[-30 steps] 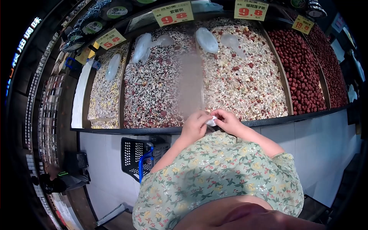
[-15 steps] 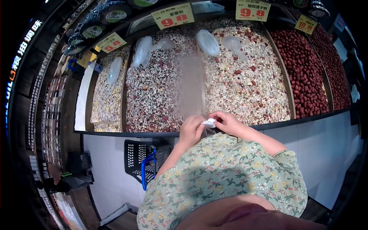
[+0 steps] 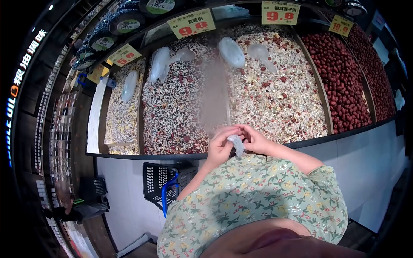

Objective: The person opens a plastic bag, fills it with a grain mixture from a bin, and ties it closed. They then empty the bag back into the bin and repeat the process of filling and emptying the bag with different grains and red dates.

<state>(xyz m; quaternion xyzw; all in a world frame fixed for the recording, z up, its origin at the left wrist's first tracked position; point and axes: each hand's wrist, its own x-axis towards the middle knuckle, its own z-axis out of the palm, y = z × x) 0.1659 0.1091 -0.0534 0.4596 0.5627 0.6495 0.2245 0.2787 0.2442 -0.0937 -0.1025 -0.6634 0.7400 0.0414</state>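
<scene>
In front of my chest, at the front edge of the grain bins, my left hand [image 3: 220, 145] and my right hand [image 3: 255, 141] come together. Between them is the bunched whitish end of a thin plastic bag [image 3: 237, 146]. Both hands have curled fingers pinching it, the left from one side and the right from the other. The rest of the bag is hidden behind my hands and the flowered clothing. Past my fingers lie a bin of pale mixed grains [image 3: 275, 103] and a bin of darker mixed grains [image 3: 172, 112].
Whitish plastic-wrapped objects [image 3: 232, 52] lie on the grains. Red dates [image 3: 337, 86] fill a bin at the right. Price signs [image 3: 191, 24] stand along the back. A dark shopping basket [image 3: 155, 182] with a blue handle is below left. Another person [image 3: 84, 208] is at far left.
My fingers have drawn closer together, the left hand turning inward. The bag's bunched end now hangs downward between them instead of stretching sideways. The view has shifted slightly.
</scene>
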